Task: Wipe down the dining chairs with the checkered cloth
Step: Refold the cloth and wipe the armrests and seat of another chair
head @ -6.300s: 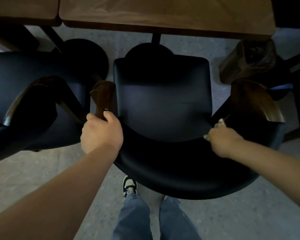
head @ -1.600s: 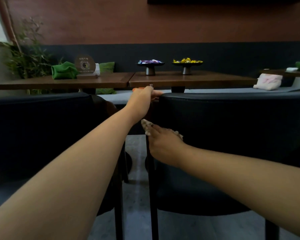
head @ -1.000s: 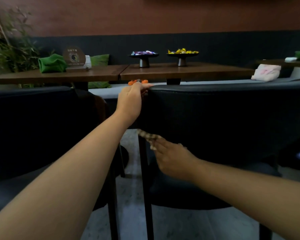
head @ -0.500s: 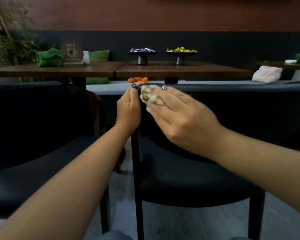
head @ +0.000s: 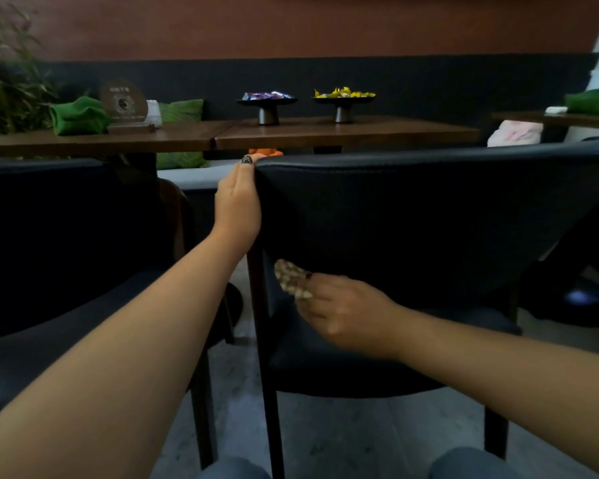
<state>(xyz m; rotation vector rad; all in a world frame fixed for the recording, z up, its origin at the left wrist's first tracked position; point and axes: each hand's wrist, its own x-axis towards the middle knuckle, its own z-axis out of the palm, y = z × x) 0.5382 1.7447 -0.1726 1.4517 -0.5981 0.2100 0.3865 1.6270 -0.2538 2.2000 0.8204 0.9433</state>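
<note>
Black padded upholstery covers the dining chair (head: 429, 216) I am working on. My left hand (head: 237, 202) grips the upper left corner of its backrest, fingers curled over the top edge. My right hand (head: 343, 309) pinches the bunched checkered cloth (head: 291, 280) against the lower left corner of the backrest. I judge the cloth soft, light and limp; hold it wadded with fingertips behind. The round sign (head: 123, 102) on the table's left end carries writing too blurred to read.
</note>
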